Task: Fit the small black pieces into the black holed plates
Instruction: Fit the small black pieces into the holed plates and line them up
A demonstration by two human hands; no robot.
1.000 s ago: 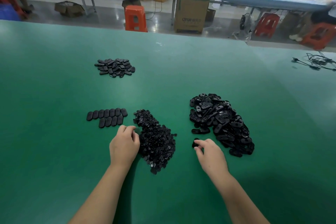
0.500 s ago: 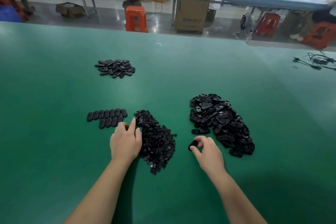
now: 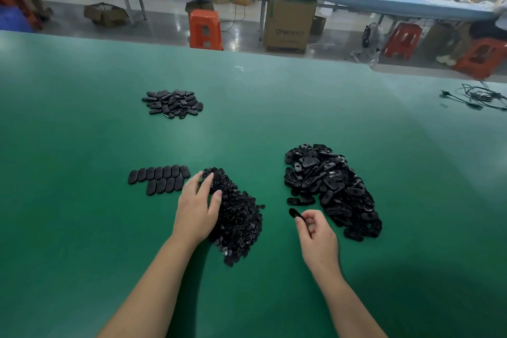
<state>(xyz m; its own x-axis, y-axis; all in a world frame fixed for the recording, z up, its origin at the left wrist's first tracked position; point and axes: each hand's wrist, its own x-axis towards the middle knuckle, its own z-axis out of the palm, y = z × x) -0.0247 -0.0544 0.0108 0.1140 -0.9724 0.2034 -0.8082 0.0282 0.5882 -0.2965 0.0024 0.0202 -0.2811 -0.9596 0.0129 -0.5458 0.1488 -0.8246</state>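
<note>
**Hands at 2 piles of black parts on a green table**

On the table (image 3: 82,228), left to right: 2 rows of laid-out plates (image 3: 159,178); the left hand (image 3: 198,207), its grip loose with fingers spread, resting on the pile of small black pieces (image 3: 238,217); the right hand (image 3: 315,236), its grip pinched on 1 black plate (image 3: 295,213) just above the table; the heap of black holed plates (image 3: 332,186). A further pile (image 3: 172,104) lies far left.
</note>
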